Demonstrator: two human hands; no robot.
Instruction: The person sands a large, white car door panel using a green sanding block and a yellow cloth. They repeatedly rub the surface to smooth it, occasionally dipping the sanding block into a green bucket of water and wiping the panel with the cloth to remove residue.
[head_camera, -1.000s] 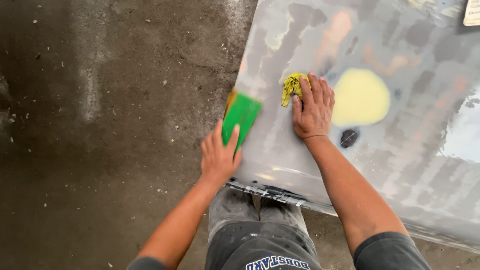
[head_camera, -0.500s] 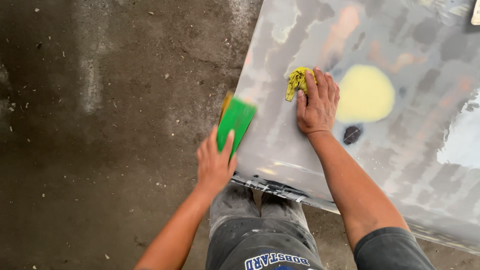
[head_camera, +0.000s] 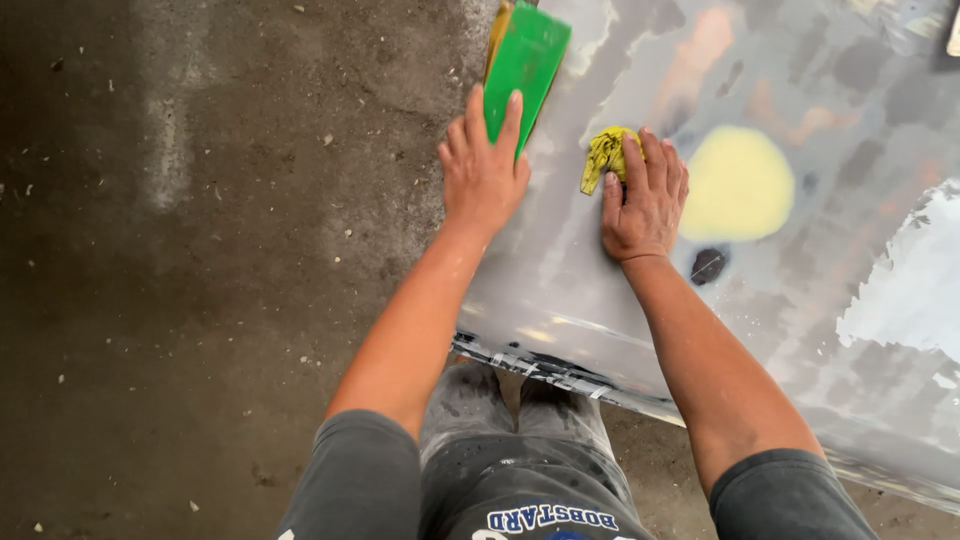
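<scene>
A large grey sanded metal panel (head_camera: 800, 330) lies in front of me, mottled with patches and a round pale yellow spot (head_camera: 737, 184). My left hand (head_camera: 482, 170) grips a flat green block (head_camera: 522, 60) at the panel's left edge, fingers lying along its face. My right hand (head_camera: 645, 196) presses flat on the panel with a crumpled yellow cloth (head_camera: 604, 155) under its fingers, just left of the yellow spot. A small dark spot (head_camera: 708, 265) sits to the right of my right wrist.
Dark, stained concrete floor (head_camera: 200, 270) with small white flecks fills the left side. The panel's near edge (head_camera: 540, 365) carries strips of tape and rests against my knees. A white patch (head_camera: 905, 290) covers the panel's right side.
My left hand has slid the green block up along the panel's left edge, away from me. My right hand and the yellow cloth stay at the same spot beside the yellow spot.
</scene>
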